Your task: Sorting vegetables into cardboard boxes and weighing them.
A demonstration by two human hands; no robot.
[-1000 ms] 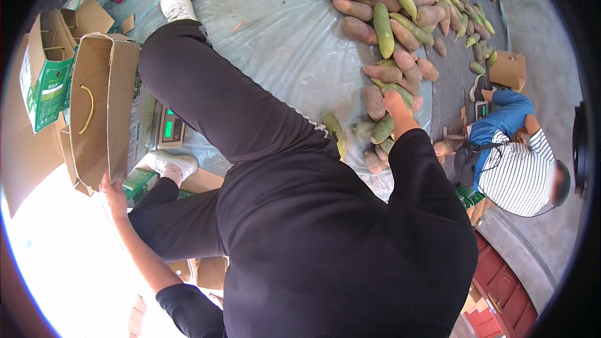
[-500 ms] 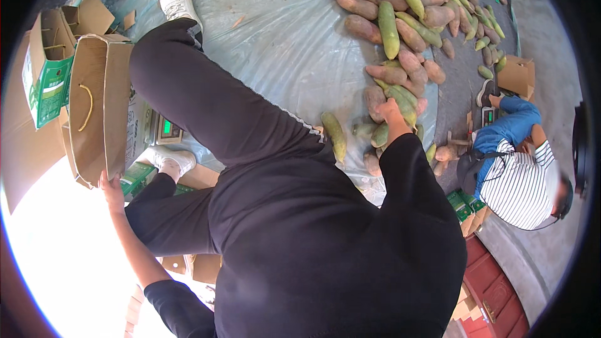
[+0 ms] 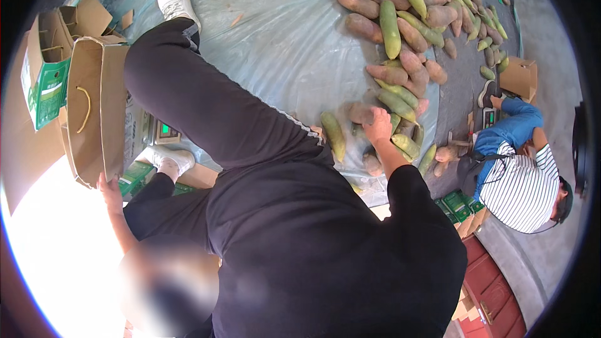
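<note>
My right hand (image 3: 377,126) is closed around one end of a reddish-brown sweet potato (image 3: 358,112), by the near side of a long heap. The heap mixes similar sweet potatoes (image 3: 364,27) with long green radishes (image 3: 389,30). One green radish (image 3: 333,136) lies apart, to the left of that hand. At far left, my left hand (image 3: 111,193) pinches the lower edge of an open brown cardboard box (image 3: 114,106) with a yellow cord handle. The box's inside is only partly visible.
Beside the box sits a scale with a lit green display (image 3: 166,131). More green-and-brown boxes (image 3: 49,91) stand at far left. A plastic sheet (image 3: 269,44) covers the ground. A person in a striped shirt (image 3: 519,184) works at right, near another scale and a carton (image 3: 518,79).
My right hand has drawn back from the heap, toward me and to the left, bringing the sweet potato along. My left hand stays on the box edge.
</note>
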